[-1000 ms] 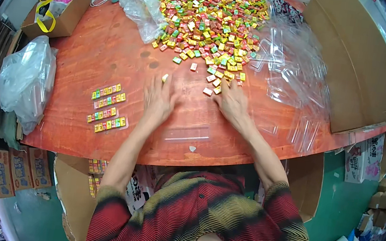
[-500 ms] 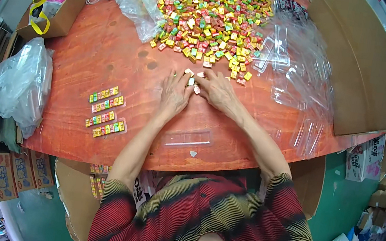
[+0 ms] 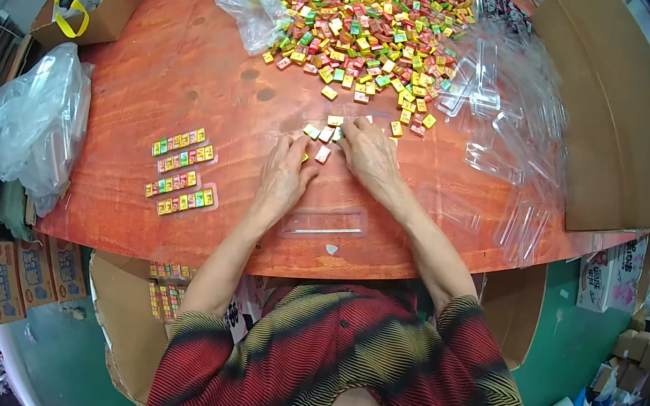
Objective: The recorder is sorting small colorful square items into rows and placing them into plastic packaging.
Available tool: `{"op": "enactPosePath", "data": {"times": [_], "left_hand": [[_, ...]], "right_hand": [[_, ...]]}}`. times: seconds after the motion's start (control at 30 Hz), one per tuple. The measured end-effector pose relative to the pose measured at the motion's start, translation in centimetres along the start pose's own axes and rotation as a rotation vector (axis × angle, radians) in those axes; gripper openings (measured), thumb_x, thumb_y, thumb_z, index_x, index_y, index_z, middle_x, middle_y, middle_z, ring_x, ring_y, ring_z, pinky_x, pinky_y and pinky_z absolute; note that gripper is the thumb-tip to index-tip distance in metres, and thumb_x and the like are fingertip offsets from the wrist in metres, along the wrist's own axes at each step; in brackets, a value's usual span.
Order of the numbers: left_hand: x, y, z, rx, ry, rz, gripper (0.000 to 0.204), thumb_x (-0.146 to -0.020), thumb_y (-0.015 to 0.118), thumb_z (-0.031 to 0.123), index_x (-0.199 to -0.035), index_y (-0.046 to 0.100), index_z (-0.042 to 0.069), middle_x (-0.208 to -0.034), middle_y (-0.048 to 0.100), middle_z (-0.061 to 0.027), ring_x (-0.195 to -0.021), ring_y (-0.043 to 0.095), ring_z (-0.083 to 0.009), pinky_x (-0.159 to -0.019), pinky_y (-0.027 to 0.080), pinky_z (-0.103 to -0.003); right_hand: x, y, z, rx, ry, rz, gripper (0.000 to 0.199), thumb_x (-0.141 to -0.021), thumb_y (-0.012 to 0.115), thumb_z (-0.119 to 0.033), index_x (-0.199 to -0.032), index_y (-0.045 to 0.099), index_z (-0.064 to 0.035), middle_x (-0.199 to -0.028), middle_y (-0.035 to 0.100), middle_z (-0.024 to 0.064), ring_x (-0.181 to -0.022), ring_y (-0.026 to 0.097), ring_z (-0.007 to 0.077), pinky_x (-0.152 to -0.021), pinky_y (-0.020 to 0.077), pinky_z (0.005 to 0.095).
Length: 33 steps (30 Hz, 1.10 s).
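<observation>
Both hands have drawn back from the big heap of sweets and come together near the middle of the bench, bringing a few loose pieces with them. A second ago they were spread apart at the heap's edge; now the left hand lies flat, palm down, fingers loosely together, holding nothing that I can see, one pink piece just off its fingertips. The right hand is curled a little, its fingertips on the small cluster, nudging more than gripping. By my reckoning a handful has been picked out and is being lined up (the clear tray waits just below the wrists).

Four filled strips lie to the left, well apart from the hands. Empty clear trays are strewn on the right beside a cardboard sheet. A plastic bag slumps at the left edge, an open carton behind it. The floor is green, with boxes stacked below.
</observation>
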<state>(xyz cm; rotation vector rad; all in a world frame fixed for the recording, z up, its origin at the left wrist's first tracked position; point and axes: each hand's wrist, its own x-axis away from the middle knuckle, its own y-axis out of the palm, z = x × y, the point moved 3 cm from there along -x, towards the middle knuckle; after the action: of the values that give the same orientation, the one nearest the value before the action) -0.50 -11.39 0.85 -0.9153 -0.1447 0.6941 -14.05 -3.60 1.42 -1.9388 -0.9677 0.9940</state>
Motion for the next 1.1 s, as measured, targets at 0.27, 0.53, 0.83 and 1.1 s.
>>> {"op": "enactPosePath", "data": {"times": [0.27, 0.53, 0.83, 1.1], "left_hand": [[-1.4, 0.1, -1.6, -0.032, 0.095, -0.104, 0.031, -0.066, 0.069, 0.004, -0.095, 0.058, 0.002, -0.087, 0.054, -0.012, -0.08, 0.056, -0.0293, -0.069, 0.045, -0.036], [-1.8, -1.0, 0.1, 0.086, 0.112, -0.182, 0.042, -0.064, 0.071, 0.008, -0.103, 0.056, 0.003, -0.093, 0.054, -0.0126, -0.087, 0.054, -0.0301, -0.077, 0.044, -0.038], [-1.4, -1.2, 0.1, 0.072, 0.122, -0.237, 0.047, -0.063, 0.07, 0.003, -0.107, 0.054, 0.002, -0.1, 0.052, -0.0125, -0.095, 0.051, -0.0303, -0.083, 0.043, -0.036], [-1.6, 0.5, 1.8, 0.124, 0.084, -0.316, 0.042, -0.066, 0.068, 0.003, -0.106, 0.055, 0.001, -0.097, 0.051, -0.0135, -0.091, 0.053, -0.0299, -0.079, 0.044, -0.037]], "right_hand": [[1.3, -0.4, 1.0, 0.047, -0.015, -0.066, 0.017, -0.076, 0.058, -0.013, -0.091, 0.057, -0.0065, -0.085, 0.054, 0.0119, -0.078, 0.056, 0.0299, -0.064, 0.0464, 0.0408], [1.9, 1.7, -2.7, 0.157, 0.003, -0.075, 0.019, -0.073, 0.06, -0.013, -0.091, 0.056, -0.0064, -0.082, 0.053, 0.0122, -0.079, 0.056, 0.0269, -0.061, 0.048, 0.0364], [2.4, -2.7, 0.6, -0.075, -0.057, -0.137, 0.031, -0.075, 0.059, -0.009, -0.107, 0.055, -0.0101, -0.095, 0.053, 0.0114, -0.088, 0.055, 0.0296, -0.069, 0.0462, 0.0385], [0.5, 0.0, 0.6, 0.048, -0.172, -0.073, 0.02, -0.072, 0.062, -0.01, -0.09, 0.054, -0.0046, -0.083, 0.054, 0.0113, -0.078, 0.054, 0.0304, -0.065, 0.045, 0.0402]]}}
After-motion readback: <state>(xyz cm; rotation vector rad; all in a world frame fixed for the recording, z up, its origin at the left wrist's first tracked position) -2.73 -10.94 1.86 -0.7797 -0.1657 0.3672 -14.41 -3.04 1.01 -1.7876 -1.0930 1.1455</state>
